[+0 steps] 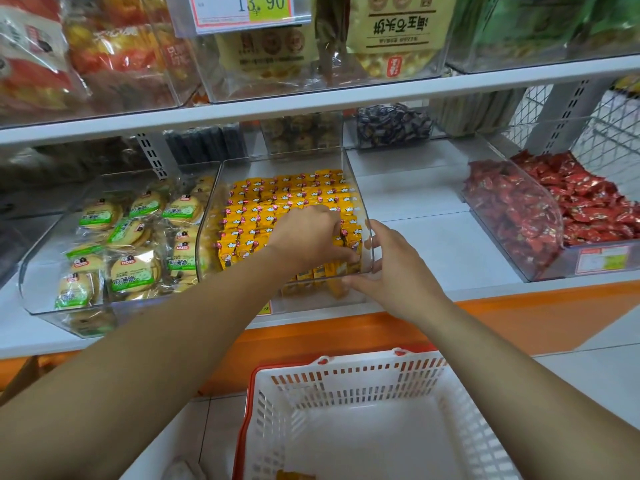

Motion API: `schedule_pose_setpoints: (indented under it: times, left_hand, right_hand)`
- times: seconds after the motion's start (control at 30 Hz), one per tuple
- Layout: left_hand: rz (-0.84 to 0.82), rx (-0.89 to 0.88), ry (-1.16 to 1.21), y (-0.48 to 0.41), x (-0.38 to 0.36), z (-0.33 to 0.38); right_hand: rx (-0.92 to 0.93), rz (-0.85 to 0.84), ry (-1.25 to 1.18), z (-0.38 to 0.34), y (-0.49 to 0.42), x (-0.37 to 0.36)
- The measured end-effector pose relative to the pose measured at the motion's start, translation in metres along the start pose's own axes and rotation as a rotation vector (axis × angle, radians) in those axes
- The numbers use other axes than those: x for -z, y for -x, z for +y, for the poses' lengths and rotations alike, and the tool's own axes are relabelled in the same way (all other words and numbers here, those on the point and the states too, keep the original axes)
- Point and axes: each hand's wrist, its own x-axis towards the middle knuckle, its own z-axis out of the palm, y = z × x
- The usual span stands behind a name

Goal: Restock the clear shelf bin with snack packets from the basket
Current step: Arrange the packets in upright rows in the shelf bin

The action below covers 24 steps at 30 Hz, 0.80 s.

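Centre frame: left hand presses yellow snack packets into the nearly full clear bin; right hand, fingers spread, steadies its corner. Lower centre: basket almost empty, one packet apparently remaining.

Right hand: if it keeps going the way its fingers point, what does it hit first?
The right hand points up and left, fingertips already at the right front corner of the clear plastic shelf bin. Going straight on, it would likely press that wall first, with the small yellow snack packets just behind. Depth is unclear.
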Motion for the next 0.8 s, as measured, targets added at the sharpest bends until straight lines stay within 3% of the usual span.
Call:
schedule_pose_setpoints:
  times: [0.17, 0.4, 0.6, 0.8]
  left_hand:
    - [-0.018, 0.036, 0.287, 0.001, 0.002, -0.003]
    - [-0.109, -0.005, 0.432, 0.003, 0.006, -0.02]
    - [0.034, -0.049, 0.128, 0.008, 0.0, -0.019]
    - [0.118, -0.106, 0.043, 0.008, -0.005, -0.016]
  right_hand:
    - [-0.009, -0.01, 0.005, 0.002, 0.0, -0.001]
    - [-0.002, -0.016, -0.008, 0.003, 0.0, -0.001]
    - [-0.002, -0.008, -0.003, 0.002, 0.001, -0.001]
    - [-0.014, -0.019, 0.009, 0.002, 0.001, -0.001]
